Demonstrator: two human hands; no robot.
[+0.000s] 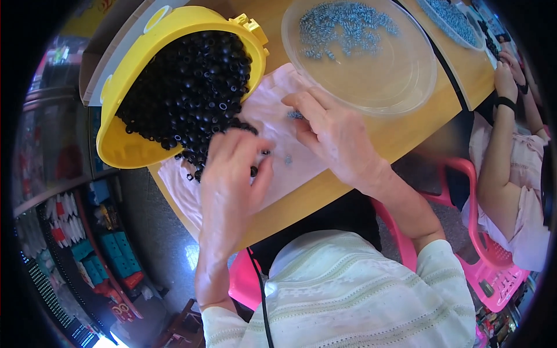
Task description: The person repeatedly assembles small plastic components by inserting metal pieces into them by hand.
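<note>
My left hand is at the near edge of a heap of small black ring-shaped parts, its fingers curled and smeared by motion. A few loose black parts lie by its fingertips; whether one is between them I cannot make out. The heap spills from a yellow tub tipped toward me, onto a pale pink cloth. To the right, my right hand is bent above the cloth, with small blue-grey pieces between thumb and fingers. Another small blue-grey piece lies on the cloth between my hands.
Beyond my right hand stands a round clear plastic tray with many blue-grey pieces. A second tray of blue pieces is farther right, near another person's hands. A cardboard box stands behind the tub. A pink chair is at right.
</note>
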